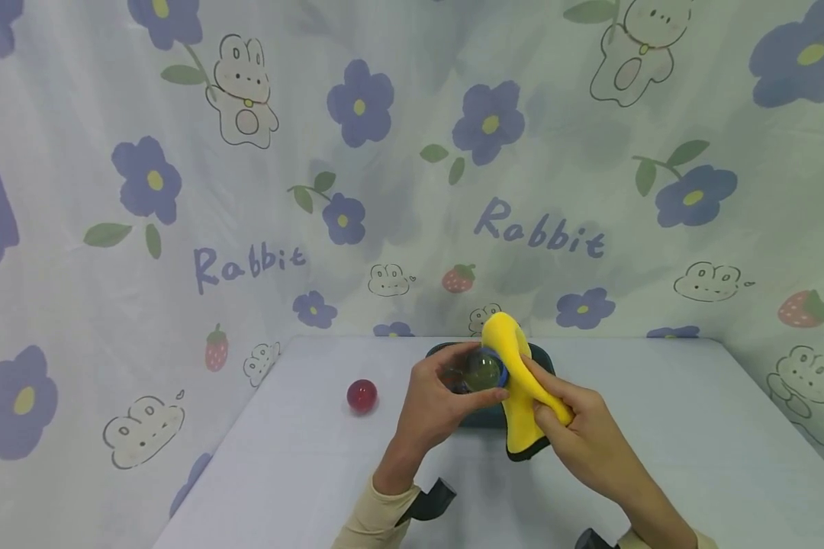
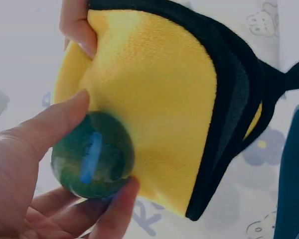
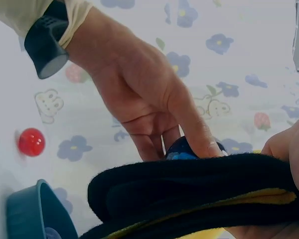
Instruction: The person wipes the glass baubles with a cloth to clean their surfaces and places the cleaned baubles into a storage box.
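My left hand (image 1: pixel 431 396) holds a see-through ball (image 1: pixel 482 371) between thumb and fingers. In the left wrist view the ball (image 2: pixel 92 155) looks dark green, with a bright blue streak on its surface. A folded yellow cloth (image 1: pixel 515 389) with a black border hangs from my right hand (image 1: pixel 584 431), pinched between thumb and fingers. The cloth (image 2: pixel 154 94) lies right up against the ball's right side. Seen from the right wrist, its black edge (image 3: pixel 189 186) covers most of the ball, leaving a blue part showing beneath the left thumb.
Behind the hands on the white table (image 1: pixel 302 473) stands a dark teal basin (image 1: pixel 481 418), partly hidden by them. A red ball (image 1: pixel 362 396) rests on the table to its left. A curtain (image 1: pixel 412 175) printed with flowers and rabbits hangs around the table.
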`<action>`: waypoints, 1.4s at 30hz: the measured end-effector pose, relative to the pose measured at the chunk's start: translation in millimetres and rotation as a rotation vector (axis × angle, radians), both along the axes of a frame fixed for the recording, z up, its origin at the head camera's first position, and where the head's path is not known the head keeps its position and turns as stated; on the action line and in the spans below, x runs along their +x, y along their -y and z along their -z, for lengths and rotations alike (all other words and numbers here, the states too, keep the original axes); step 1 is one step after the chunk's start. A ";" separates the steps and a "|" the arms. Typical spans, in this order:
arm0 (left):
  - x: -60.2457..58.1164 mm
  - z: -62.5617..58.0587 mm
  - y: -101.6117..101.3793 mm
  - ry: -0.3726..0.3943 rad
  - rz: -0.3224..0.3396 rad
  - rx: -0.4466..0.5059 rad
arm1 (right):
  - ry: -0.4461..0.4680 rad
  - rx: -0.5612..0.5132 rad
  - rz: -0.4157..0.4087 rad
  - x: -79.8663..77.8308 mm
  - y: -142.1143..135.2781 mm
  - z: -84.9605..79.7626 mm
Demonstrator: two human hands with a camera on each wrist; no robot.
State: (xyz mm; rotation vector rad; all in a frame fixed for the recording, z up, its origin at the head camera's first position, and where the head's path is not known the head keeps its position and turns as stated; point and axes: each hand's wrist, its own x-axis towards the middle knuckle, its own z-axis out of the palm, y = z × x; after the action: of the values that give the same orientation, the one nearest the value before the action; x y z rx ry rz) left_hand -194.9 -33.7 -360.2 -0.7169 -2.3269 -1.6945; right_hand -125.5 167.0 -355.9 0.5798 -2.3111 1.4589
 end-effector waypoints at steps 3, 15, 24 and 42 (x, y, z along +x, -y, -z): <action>0.4 0.3 0.6 0.024 0.049 -0.011 | -0.031 0.010 0.007 -1.9 -0.2 1.9; 10.0 -1.9 -3.0 -0.006 0.155 -0.086 | -0.238 0.177 -0.013 -11.4 -5.7 6.4; 18.9 -7.7 -5.0 -0.038 0.179 -0.084 | -0.128 0.104 -0.076 -20.3 -13.7 11.6; 17.1 -4.7 -9.0 -0.043 0.099 0.182 | 0.014 0.024 -0.059 -13.5 -4.0 10.5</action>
State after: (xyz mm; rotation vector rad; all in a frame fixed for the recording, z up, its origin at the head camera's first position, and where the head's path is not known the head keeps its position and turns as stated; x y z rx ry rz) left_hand -177.8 -24.7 -355.5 -0.8360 -2.1068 -1.8831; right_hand -139.0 170.9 -366.4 0.6523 -2.3437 1.4677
